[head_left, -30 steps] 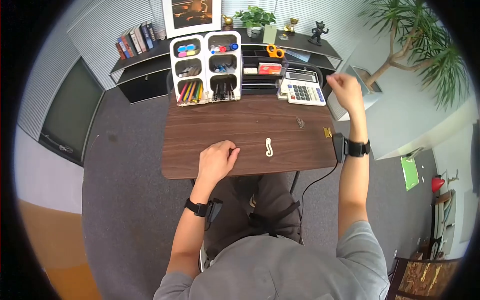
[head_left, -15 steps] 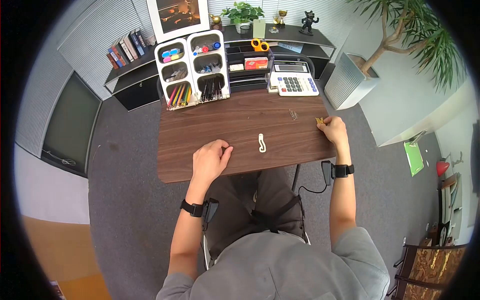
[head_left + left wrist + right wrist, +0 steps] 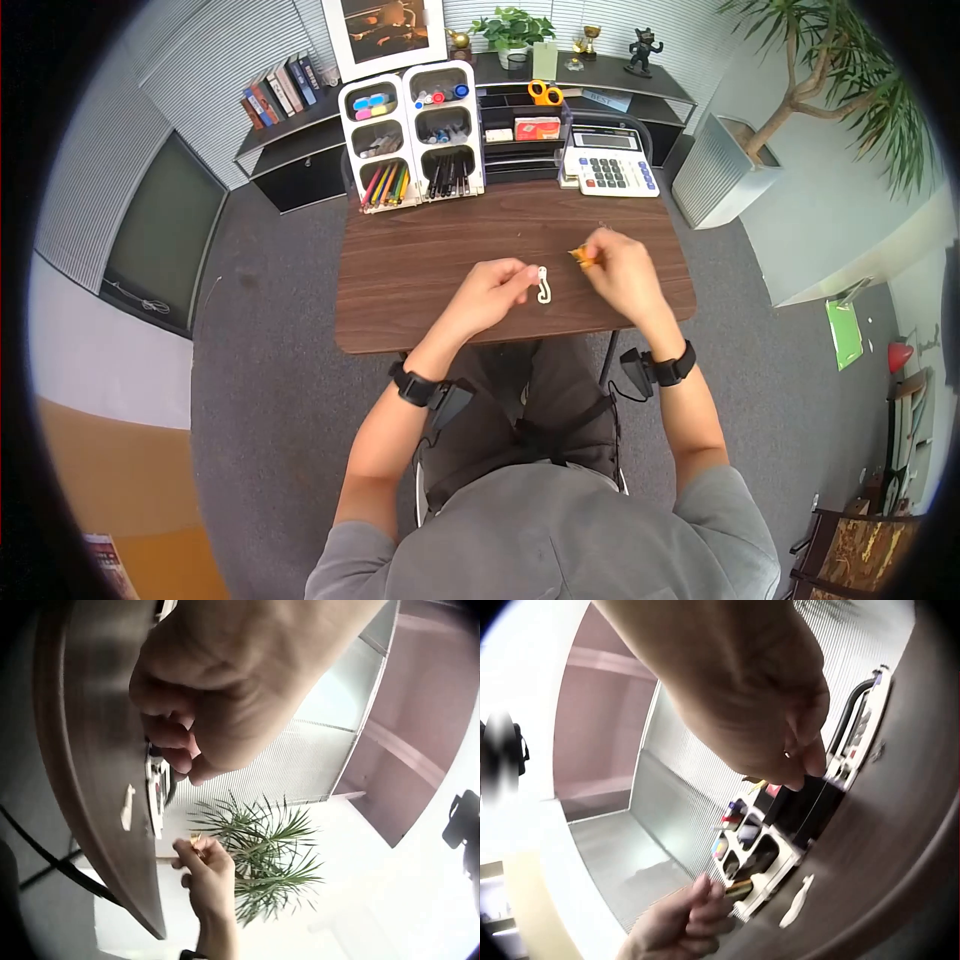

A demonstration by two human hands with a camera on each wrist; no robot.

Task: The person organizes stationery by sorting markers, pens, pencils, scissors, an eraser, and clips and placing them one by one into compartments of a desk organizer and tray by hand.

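Note:
My right hand [image 3: 625, 277] pinches a small gold-yellow piece [image 3: 580, 257] between thumb and fingers, above the middle right of the table; its exact kind is unclear. In the left wrist view, a bit of gold [image 3: 196, 839] shows at those fingertips. A white, flat, hook-shaped strip [image 3: 544, 287] lies on the wood between the hands. Just left of it, my left hand [image 3: 490, 293] hovers with loosely bent fingers that hold nothing. The right wrist view also shows the strip [image 3: 796, 902] lying apart from both hands.
Along the back of the brown table [image 3: 420, 285] stand a white organizer [image 3: 413, 150] with pens and pencils, a black desk tray [image 3: 520, 165] with orange scissors [image 3: 545, 93], and a calculator [image 3: 615, 172]. Small dark wire pieces [image 3: 877, 751] lie on the table near the calculator.
My right hand came down from beside the calculator, took the gold piece from the table's right edge and carried it left. My left hand lifted from the table and moved right, close to the white strip.

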